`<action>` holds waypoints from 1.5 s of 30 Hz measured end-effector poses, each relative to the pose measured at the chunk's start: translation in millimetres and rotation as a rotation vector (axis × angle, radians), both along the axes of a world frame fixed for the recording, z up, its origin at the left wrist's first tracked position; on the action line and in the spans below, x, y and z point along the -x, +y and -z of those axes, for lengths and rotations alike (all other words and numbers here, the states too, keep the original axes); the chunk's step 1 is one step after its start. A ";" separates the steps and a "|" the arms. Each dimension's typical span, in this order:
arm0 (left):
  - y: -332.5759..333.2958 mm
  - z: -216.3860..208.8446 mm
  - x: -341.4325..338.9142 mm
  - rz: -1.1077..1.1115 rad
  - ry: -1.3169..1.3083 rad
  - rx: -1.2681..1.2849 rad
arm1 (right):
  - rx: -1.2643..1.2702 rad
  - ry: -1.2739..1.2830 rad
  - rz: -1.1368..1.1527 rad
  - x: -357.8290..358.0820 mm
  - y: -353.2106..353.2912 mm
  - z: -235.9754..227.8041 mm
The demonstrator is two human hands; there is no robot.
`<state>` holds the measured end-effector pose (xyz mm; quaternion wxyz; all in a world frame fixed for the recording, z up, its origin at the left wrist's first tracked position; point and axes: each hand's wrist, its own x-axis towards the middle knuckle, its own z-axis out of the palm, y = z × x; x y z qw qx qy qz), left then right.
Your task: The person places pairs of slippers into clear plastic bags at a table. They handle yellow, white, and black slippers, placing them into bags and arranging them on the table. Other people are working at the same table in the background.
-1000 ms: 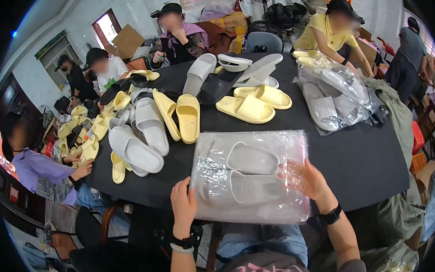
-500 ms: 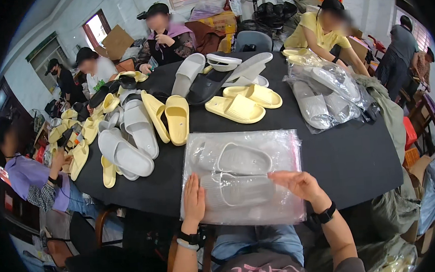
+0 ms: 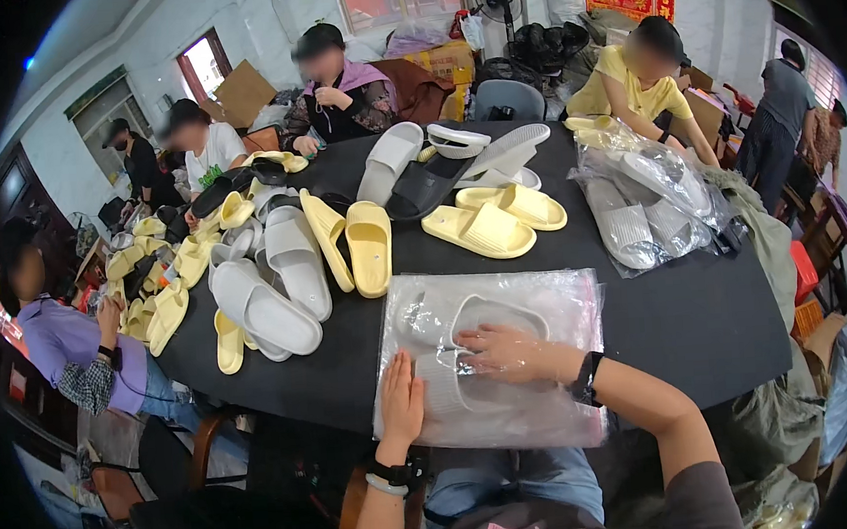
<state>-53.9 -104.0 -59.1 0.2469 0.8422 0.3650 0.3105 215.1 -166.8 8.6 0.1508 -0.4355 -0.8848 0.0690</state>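
A pair of grey slide sandals lies side by side inside a clear plastic bag at the table's near edge. My left hand rests flat on the bag's left side, fingers stretched out and holding nothing. My right hand reaches in from the right, open, with its fingers over the middle of the sandals. I cannot tell whether it is inside the bag or on top of the film. Part of the nearer sandal is hidden beneath that hand.
A black-covered table holds loose grey slides, yellow slides and a black slide. Bagged grey slides lie at the right. Several people sit around the table, one in yellow at the far right.
My right hand has moved left from the bag's right part to over the sandals' middle. My left hand stays flat on the bag. The whole view has shifted slightly.
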 end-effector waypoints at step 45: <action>-22.3 -18.5 -18.4 -0.060 0.487 -0.299 | -0.176 0.068 0.988 53.7 -88.3 13.5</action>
